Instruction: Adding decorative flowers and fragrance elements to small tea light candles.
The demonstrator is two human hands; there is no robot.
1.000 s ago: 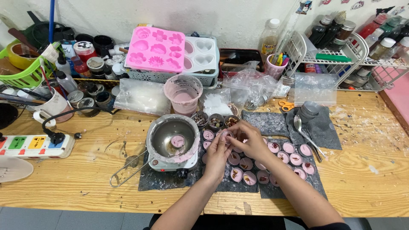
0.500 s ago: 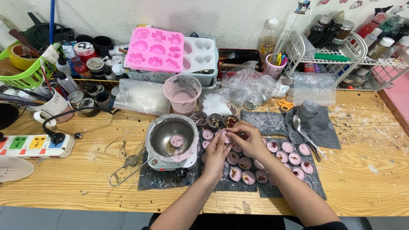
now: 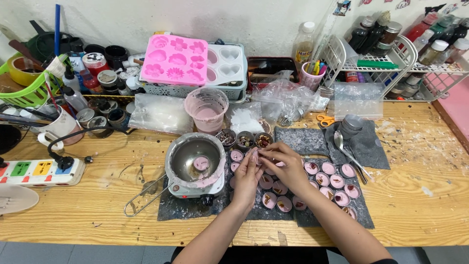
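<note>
At the upper middle of the frame a pink mould [image 3: 175, 59] lies on a white basket [image 3: 195, 89], with a white heart mould [image 3: 224, 61] beside it. A pink measuring cup [image 3: 206, 109] stands below them. A green basket [image 3: 23, 90] sits at the upper left and a power strip [image 3: 41, 172] at the left edge. A white wire rack [image 3: 391, 68] of bottles fills the upper right. Orange-handled scissors [image 3: 324, 119] and a spoon [image 3: 342, 146] lie right of centre.
</note>
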